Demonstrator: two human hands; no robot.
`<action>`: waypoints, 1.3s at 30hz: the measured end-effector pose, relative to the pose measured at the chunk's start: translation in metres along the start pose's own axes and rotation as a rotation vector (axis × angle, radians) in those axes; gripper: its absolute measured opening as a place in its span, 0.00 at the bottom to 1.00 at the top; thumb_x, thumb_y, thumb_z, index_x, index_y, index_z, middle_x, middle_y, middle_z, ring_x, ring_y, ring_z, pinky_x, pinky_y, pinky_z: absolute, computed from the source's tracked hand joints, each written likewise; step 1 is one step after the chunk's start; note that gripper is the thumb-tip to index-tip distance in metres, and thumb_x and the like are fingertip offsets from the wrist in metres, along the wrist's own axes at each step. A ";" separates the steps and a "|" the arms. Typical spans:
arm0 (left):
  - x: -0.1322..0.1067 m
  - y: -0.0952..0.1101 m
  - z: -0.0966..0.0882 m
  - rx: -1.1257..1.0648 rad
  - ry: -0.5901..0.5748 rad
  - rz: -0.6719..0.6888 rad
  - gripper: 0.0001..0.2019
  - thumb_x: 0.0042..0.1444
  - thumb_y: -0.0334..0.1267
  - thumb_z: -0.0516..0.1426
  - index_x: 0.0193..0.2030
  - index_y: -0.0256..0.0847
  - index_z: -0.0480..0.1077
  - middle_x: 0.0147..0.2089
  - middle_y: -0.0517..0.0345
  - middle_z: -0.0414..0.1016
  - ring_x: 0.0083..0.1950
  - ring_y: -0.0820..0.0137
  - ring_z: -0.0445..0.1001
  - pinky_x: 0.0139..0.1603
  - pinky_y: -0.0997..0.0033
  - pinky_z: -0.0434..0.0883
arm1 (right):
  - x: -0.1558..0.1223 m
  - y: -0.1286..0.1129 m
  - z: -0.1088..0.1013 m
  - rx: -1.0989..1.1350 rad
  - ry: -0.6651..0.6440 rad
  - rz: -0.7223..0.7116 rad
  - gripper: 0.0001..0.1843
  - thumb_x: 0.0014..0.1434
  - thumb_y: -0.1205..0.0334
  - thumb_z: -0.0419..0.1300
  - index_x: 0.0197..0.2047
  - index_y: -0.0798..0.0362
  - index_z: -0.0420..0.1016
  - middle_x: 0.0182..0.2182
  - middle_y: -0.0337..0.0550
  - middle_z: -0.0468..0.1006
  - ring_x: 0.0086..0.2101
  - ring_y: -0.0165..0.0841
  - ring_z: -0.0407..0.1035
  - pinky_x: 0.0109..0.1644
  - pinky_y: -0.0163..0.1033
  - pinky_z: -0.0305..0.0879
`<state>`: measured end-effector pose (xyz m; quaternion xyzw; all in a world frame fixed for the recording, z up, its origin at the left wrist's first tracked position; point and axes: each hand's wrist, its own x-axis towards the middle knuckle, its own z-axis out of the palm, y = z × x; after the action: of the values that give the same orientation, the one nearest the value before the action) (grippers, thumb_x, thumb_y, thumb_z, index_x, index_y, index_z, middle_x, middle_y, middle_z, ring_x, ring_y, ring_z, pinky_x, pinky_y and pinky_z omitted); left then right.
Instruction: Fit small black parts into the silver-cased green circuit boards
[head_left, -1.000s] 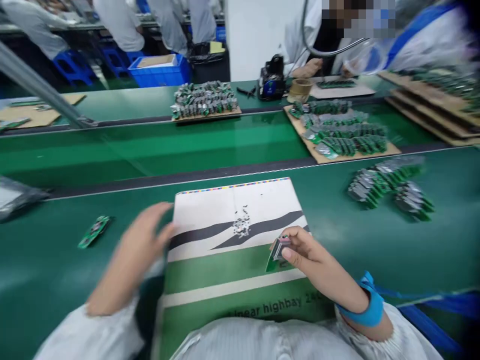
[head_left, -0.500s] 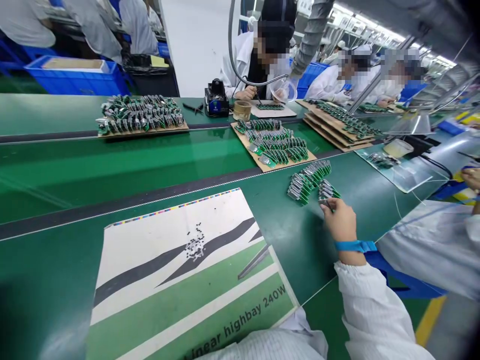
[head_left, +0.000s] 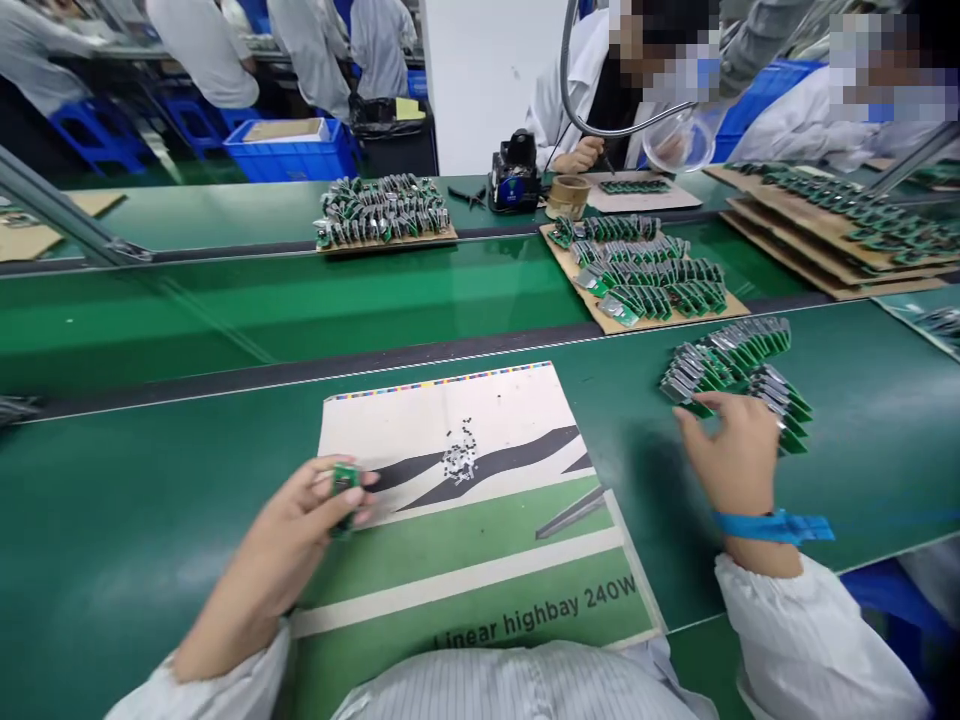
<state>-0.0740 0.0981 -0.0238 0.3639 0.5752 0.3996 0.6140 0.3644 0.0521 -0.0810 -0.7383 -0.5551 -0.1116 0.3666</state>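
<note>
Left hand [head_left: 289, 540] grips a small green circuit board [head_left: 344, 490] between thumb and fingers, over the left edge of a printed cardboard sheet [head_left: 450, 500] reading "Linear highbay 240W", small dark parts [head_left: 459, 462] heaped on it. Right hand [head_left: 731, 465], blue wrist strap [head_left: 772, 526], open, fingers spread at a pile of green boards [head_left: 724, 365] on the green table [head_left: 862, 480].

The left hand [head_left: 296, 530] pinches a green circuit board [head_left: 344, 490] over a cardboard sheet [head_left: 450, 430]; the open right hand [head_left: 731, 470] sits just beside stacked boards [head_left: 724, 365].
</note>
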 end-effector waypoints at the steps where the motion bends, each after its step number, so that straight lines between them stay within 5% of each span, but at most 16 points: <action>1: 0.000 -0.003 0.012 -0.050 -0.114 -0.039 0.21 0.38 0.40 0.72 0.38 0.39 0.71 0.33 0.56 0.79 0.29 0.72 0.73 0.28 0.76 0.71 | -0.002 -0.021 0.009 0.055 -0.092 -0.083 0.03 0.57 0.62 0.60 0.35 0.52 0.72 0.33 0.48 0.73 0.39 0.45 0.65 0.44 0.50 0.59; 3: -0.002 -0.012 0.031 -0.097 -0.297 -0.083 0.20 0.44 0.41 0.70 0.40 0.39 0.70 0.34 0.55 0.78 0.32 0.71 0.74 0.30 0.75 0.70 | -0.008 -0.066 0.028 0.174 -0.289 -0.236 0.02 0.57 0.63 0.61 0.34 0.51 0.72 0.33 0.44 0.75 0.37 0.40 0.67 0.43 0.45 0.61; 6: -0.006 -0.026 0.045 -0.137 -0.397 -0.152 0.19 0.48 0.45 0.68 0.42 0.39 0.69 0.36 0.54 0.78 0.34 0.70 0.75 0.33 0.73 0.71 | -0.012 -0.122 0.055 0.287 -0.509 -0.362 0.06 0.58 0.69 0.60 0.30 0.51 0.72 0.30 0.40 0.76 0.35 0.35 0.68 0.42 0.41 0.62; 10: -0.008 -0.037 0.045 -0.154 -0.453 -0.192 0.19 0.51 0.45 0.66 0.43 0.39 0.68 0.37 0.53 0.77 0.35 0.70 0.75 0.35 0.72 0.71 | -0.009 -0.159 0.083 0.351 -0.676 -0.407 0.06 0.56 0.72 0.63 0.30 0.52 0.74 0.30 0.40 0.76 0.37 0.37 0.67 0.43 0.41 0.60; 20: -0.001 -0.044 0.044 -0.158 -0.492 -0.214 0.20 0.50 0.47 0.66 0.43 0.38 0.67 0.36 0.54 0.76 0.35 0.70 0.75 0.35 0.72 0.71 | -0.010 -0.169 0.104 0.402 -0.880 -0.294 0.06 0.54 0.72 0.65 0.29 0.53 0.75 0.30 0.41 0.75 0.36 0.35 0.67 0.45 0.42 0.60; 39: -0.001 -0.046 0.043 -0.143 -0.515 -0.206 0.19 0.52 0.47 0.65 0.44 0.39 0.67 0.38 0.54 0.75 0.37 0.69 0.75 0.37 0.69 0.71 | -0.011 -0.176 0.098 0.374 -0.920 -0.214 0.07 0.55 0.73 0.59 0.29 0.52 0.73 0.31 0.41 0.74 0.38 0.37 0.64 0.44 0.43 0.54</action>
<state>-0.0282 0.0786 -0.0620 0.3488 0.4045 0.2690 0.8015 0.1783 0.1294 -0.0834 -0.5716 -0.7422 0.2895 0.1965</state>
